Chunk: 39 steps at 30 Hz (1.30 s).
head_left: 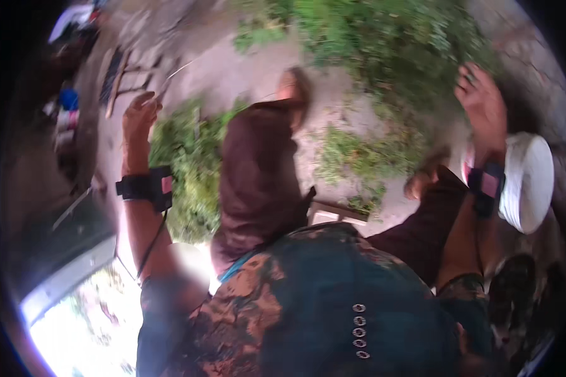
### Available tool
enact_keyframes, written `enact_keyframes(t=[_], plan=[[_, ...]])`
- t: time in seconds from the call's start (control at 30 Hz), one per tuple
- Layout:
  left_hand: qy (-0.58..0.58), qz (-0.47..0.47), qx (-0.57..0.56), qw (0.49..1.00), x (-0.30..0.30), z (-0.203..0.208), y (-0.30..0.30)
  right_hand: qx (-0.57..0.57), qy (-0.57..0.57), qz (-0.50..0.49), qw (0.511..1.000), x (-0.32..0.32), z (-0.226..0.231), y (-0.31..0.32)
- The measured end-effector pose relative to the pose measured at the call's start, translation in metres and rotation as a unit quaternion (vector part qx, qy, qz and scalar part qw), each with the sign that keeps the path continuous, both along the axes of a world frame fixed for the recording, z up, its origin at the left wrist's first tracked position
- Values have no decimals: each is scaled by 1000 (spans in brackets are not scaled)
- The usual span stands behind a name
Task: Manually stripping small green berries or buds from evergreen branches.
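Note:
My left hand [141, 119] is raised at the left, fingers loosely bent and apart from the thumb, with nothing visible in it. Below it lies a heap of cut green leafy stems [192, 157]. On the right, my right hand [482, 103] is held out with its fingers loosely apart, beside a larger pile of green leafy plants [396, 44]. A small dark green spot shows at its fingers; I cannot tell whether it is a ring or a leaf. Black bands [146, 190] circle both wrists. Motion blurs the hands a little.
Loose greenery [352, 154] lies on the bare ground between my bare feet. Between my legs is a small wooden frame or stool [336, 215]. A white bucket [527, 182] is beside my right forearm, with dark shoes [512, 283] below it. A wooden frame [122, 78] lies far left.

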State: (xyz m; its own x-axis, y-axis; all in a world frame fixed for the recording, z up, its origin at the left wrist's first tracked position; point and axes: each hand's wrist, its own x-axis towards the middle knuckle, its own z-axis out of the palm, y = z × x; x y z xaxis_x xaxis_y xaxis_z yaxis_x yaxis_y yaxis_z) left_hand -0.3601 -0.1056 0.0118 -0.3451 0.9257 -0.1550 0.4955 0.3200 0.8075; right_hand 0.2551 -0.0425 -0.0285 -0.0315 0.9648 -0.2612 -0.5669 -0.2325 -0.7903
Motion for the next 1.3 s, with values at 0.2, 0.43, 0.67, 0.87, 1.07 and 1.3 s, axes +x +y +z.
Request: enact_keyframes(t=[0.2, 0.43, 0.67, 0.87, 1.07, 1.3], plan=[[-81, -311, -24, 947, 198, 1, 114, 11, -42, -58, 997, 5, 34, -17], [-286, -476, -134, 821, 329, -108, 167, 19, -35, -82, 996, 17, 54, -55], [-182, -268, -299, 898, 368, -283, 130, -41, -90, -115, 988, 21, 53, -73], [-199, -197, -247, 928, 366, -376, 117, -106, -99, -130, 981, 29, 61, -86], [-94, -215, -242, 942, 403, -401, 119, -79, -138, -114, 981, 49, 66, -92], [233, -305, -101, 918, 404, -401, 118, -64, -59, -93, 992, 46, 70, -74]])
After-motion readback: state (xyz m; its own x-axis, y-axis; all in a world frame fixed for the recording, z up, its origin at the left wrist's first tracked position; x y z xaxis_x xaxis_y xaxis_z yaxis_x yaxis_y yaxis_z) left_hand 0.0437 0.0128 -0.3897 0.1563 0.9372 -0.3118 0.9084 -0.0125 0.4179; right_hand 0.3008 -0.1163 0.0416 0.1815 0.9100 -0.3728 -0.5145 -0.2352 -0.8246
